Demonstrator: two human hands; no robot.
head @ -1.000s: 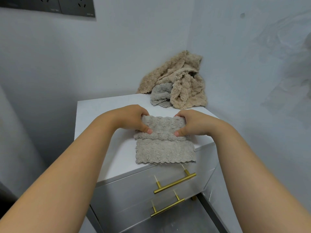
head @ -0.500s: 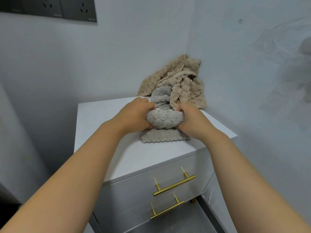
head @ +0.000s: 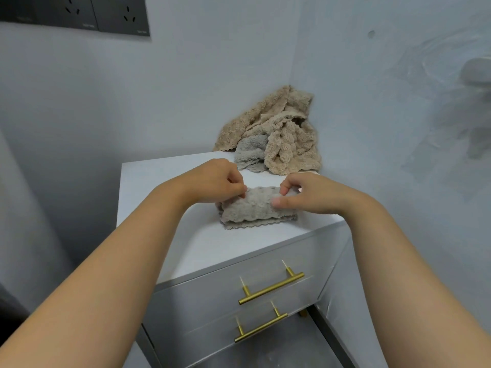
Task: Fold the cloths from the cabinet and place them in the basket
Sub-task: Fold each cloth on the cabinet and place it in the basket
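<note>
Fingers (head: 236,181) of the left hand (head: 215,181) are curled and pinch the left end of a folded grey cloth (head: 255,208). The right hand (head: 308,195) grips the other end, its thumb on the cloth's near face and its forefinger curled over the top. Between the two grips the cloth lies as a short thick bundle on the cabinet (head: 172,208) top, with one scalloped edge peeping out below on the side nearer the person.

Beyond the fingers, in the corner where the walls meet, sits a loose heap (head: 281,144) of unfolded cloths. One is a second grey cloth (head: 251,152). The rest is beige cloth (head: 289,128), and whether that is one piece or two I cannot tell. Below the fingers the cabinet shows two drawer fronts, each with one brass handle: the upper handle (head: 271,288) and the lower handle (head: 261,328). Above and to the left are two dark wall sockets (head: 79,11).

By my reckoning this one cloth is near the end of its folding, while the heap is yet to be folded. No basket is in view, so nothing can be counted as placed.
</note>
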